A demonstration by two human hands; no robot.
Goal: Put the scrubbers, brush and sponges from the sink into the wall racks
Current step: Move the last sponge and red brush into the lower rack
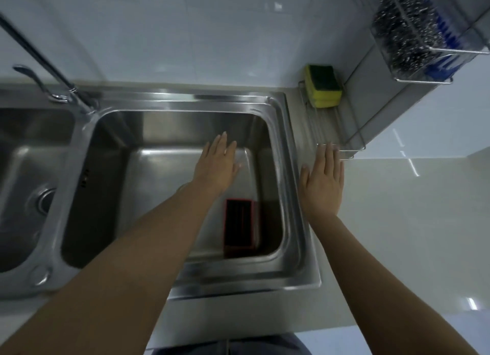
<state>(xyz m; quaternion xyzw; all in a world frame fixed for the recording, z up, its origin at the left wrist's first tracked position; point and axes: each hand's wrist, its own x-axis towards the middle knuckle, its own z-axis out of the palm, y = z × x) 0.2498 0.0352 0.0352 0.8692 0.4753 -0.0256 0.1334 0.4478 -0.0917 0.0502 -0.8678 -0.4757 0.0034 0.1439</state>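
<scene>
left hand (pixel 218 163) reaching flat, fingers wide, holding nothing, mid-frame over steel sink (pixel 289 153) | right hand (pixel 322 181) spreading flat, holding nothing, right of rim | red-edged dark sponge (pixel 240 223) lying below left hand, apart

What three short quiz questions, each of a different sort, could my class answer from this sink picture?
1. True or false: the yellow-green sponges lie in the sink basin.
2. Which thing remains in the basin? A) steel scrubbers B) red-and-black sponge C) blue brush
3. Fill in: the steel scrubbers sit in the ____ wall rack.

Key
1. False; they stand in the lower rack.
2. B, the red-and-black sponge, below the left hand; the right hand is open over the counter.
3. upper
</scene>
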